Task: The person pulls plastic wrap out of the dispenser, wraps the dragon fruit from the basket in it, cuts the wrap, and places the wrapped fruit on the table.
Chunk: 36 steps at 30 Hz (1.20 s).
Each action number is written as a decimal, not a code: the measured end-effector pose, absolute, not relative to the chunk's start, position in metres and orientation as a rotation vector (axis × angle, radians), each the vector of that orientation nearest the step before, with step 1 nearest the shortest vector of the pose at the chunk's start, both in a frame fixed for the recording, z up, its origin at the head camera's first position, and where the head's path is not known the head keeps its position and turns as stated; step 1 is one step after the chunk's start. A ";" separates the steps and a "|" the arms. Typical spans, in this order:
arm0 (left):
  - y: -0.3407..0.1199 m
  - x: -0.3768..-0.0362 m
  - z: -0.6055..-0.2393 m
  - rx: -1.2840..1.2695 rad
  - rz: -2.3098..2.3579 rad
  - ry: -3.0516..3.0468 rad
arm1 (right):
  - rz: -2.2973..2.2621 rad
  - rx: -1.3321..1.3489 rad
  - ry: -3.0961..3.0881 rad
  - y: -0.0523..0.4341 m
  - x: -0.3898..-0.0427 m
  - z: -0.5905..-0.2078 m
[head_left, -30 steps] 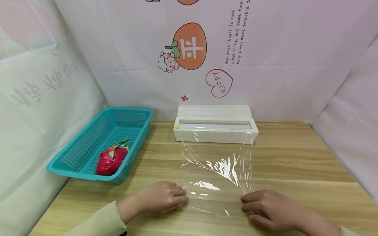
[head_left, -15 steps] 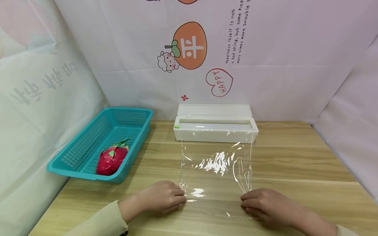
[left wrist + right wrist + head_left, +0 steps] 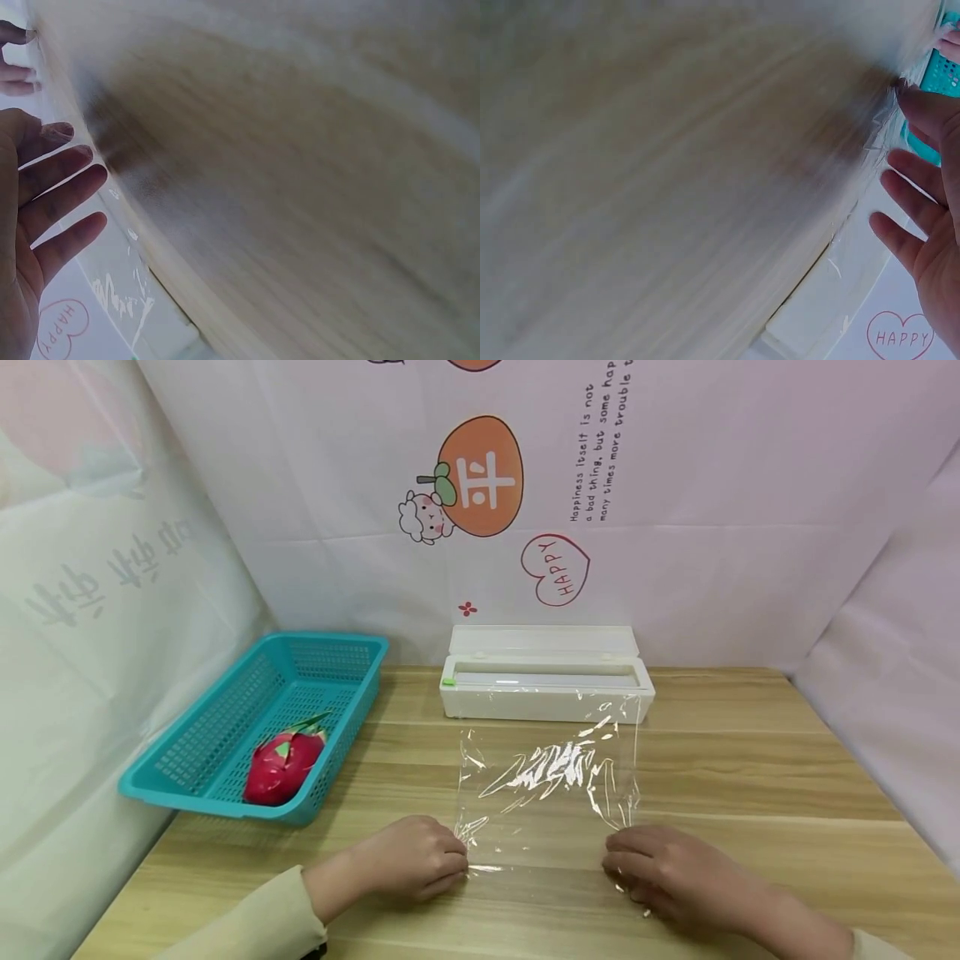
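Note:
A clear sheet of plastic wrap stretches from a white dispenser box toward the near side of the wooden table. My left hand pinches its near left corner between thumb and index finger, and creases gather there. Across from it, my right hand pinches the near right corner. The other fingers of the right hand spread loosely in the right wrist view, and those of the left hand do likewise in the left wrist view. Lid raised, the box shows the roll inside; a small green piece sits at its left end.
To the left stands a turquoise plastic basket with a red dragon fruit in it. Printed white cloth hangs behind the table and along both sides.
The wrap's near edge has lifted and its creases and reflections have shifted. My right hand has moved slightly up and inward; the left hand's fingers have drawn in a little at the corner.

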State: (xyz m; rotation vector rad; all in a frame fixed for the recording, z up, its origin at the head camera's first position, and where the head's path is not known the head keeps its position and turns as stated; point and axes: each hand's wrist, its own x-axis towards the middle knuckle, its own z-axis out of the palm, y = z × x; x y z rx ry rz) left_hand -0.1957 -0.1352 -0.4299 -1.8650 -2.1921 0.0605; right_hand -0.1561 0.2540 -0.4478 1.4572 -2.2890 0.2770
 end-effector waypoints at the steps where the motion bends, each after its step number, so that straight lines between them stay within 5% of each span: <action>1: -0.135 -0.196 -0.430 -1.868 0.061 -2.192 | 0.269 1.441 -2.294 0.254 -0.157 -0.448; 36: -0.134 -0.198 -0.432 -1.818 0.160 -2.232 | 0.078 1.274 -2.550 0.273 -0.170 -0.452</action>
